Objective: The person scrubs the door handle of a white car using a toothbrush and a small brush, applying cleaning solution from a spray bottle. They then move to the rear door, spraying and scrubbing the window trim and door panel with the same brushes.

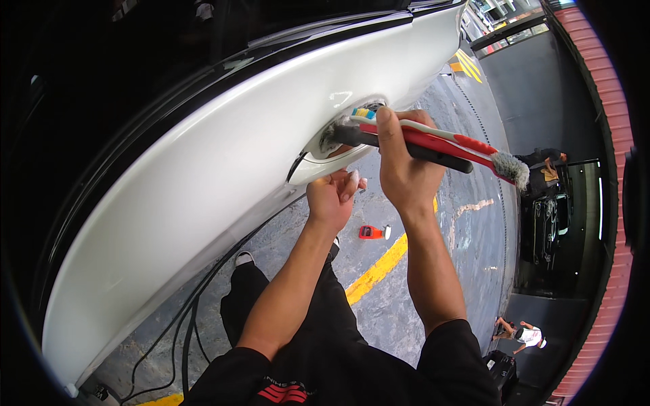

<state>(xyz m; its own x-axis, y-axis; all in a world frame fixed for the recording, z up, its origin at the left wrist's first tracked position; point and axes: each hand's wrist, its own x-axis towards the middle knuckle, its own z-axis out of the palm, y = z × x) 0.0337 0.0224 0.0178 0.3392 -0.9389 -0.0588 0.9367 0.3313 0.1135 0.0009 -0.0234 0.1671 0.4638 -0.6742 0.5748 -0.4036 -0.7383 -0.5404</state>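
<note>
A white car door (203,176) fills the left and centre. My left hand (333,196) pulls the white door handle (318,162) outward from below. My right hand (399,162) grips two brushes together. One is a black-handled detailing brush (406,145) whose bristles press into the recess behind the handle. The other is a red and white toothbrush-shaped brush (460,143), with its grey bristled head (512,169) sticking out to the right, away from the car.
A red spray bottle (371,232) lies on the wet grey floor by a yellow painted line (376,271). Black hoses (196,304) run under the car. A dark car (545,227) and two people (521,333) are at the right.
</note>
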